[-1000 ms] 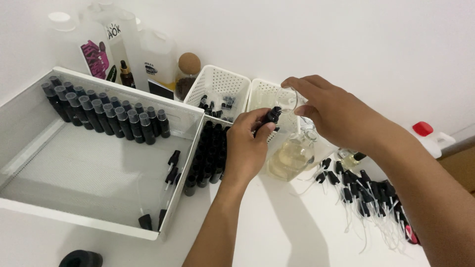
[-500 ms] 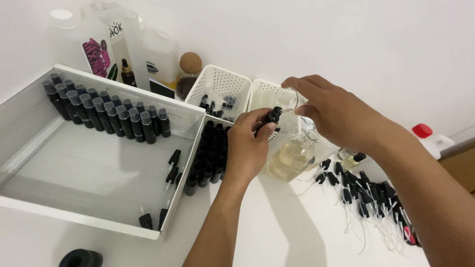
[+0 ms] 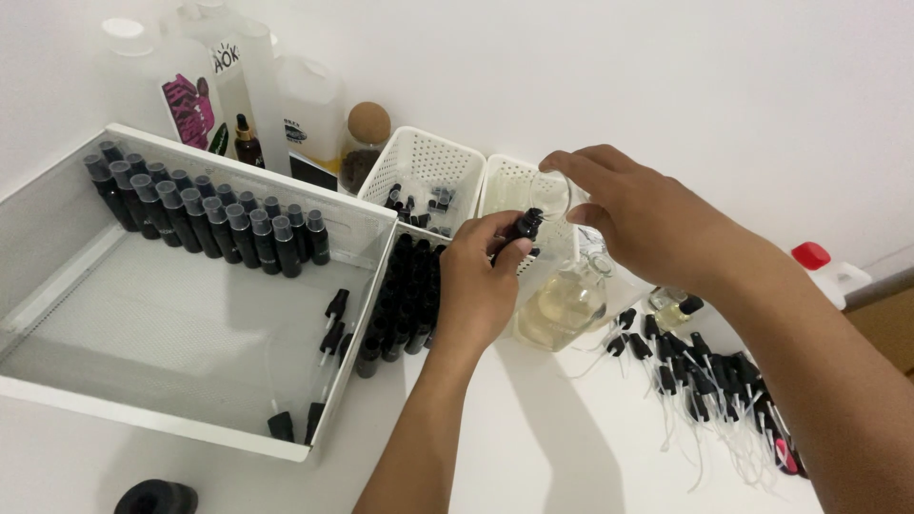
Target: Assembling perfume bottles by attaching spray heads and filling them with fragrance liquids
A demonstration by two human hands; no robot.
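above the glass flask [image 3: 564, 309], both hands [image 3: 481, 281] [image 3: 647, 224] unmoved since before

Small black bottle [image 3: 522, 228] mostly hidden in left hand [image 3: 476, 286]; right hand [image 3: 647, 224] covers glass flask [image 3: 564, 305] neck; black ring [image 3: 157, 498] cut off btm edge.

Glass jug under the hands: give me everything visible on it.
The glass jug is clear and round-bellied, standing upright on the white table beside a white perforated basket. Pale yellow liquid fills its lower part. Its neck and mouth are hidden behind the right hand; the left hand overlaps its left edge, holding a small black bottle above.
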